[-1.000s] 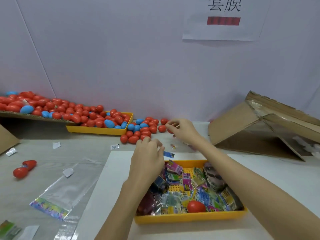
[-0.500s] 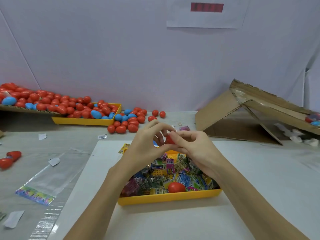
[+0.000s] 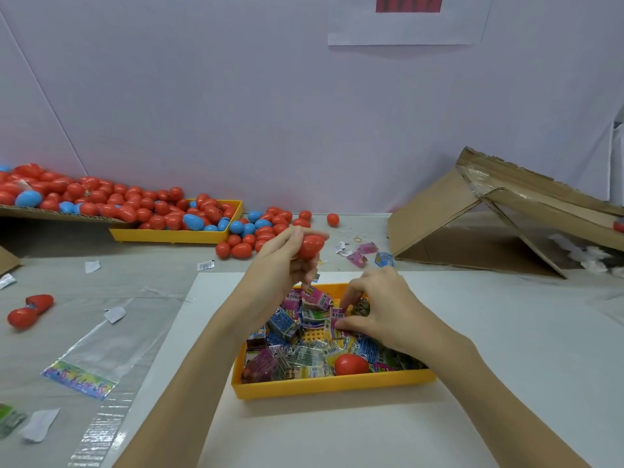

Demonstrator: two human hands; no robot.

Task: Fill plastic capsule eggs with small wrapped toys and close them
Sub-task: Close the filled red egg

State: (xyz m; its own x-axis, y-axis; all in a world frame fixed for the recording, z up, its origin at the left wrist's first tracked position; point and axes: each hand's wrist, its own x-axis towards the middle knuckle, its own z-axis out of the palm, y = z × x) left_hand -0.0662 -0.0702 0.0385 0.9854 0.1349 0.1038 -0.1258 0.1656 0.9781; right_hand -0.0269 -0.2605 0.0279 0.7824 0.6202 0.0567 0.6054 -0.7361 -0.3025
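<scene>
Grey-covered worktable (image 3: 141,282) against a pale wall, white board under the near yellow tray (image 3: 334,386); we take that tray as ref. for all positions.

Left hand (image 3: 283,261) is raised above the tray's far-left corner, fingers curled round a red capsule egg (image 3: 311,246); egg's long axis runs roughly left-right, tilted; whether it is open or shut we cannot tell, seam hidden by fingers. Right hand (image 3: 378,312) is down inside the tray at its far-right part, thumb and forefinger narrowed onto a pink wrapped toy (image 3: 337,320); pinch looks made but lift not confirmed.

Key relation: the egg sits up and left of the right fingertips, near, with the pile of wrapped toys (image 3: 304,352) directly under them; right hand is the nearer to the toys, left the only one on the egg; we judge the next move as carrying the toy up-left to the egg.

Containers: near tray holds mixed wrapped toys plus one loose red egg (image 3: 351,364) toward its front; far yellow tray (image 3: 175,234), beyond and left of ref., is heaped with red and blue eggs, more spilled beside it; tipped cardboard box (image 3: 472,224) stands beyond-right; clear bags (image 3: 87,363) lie left.
</scene>
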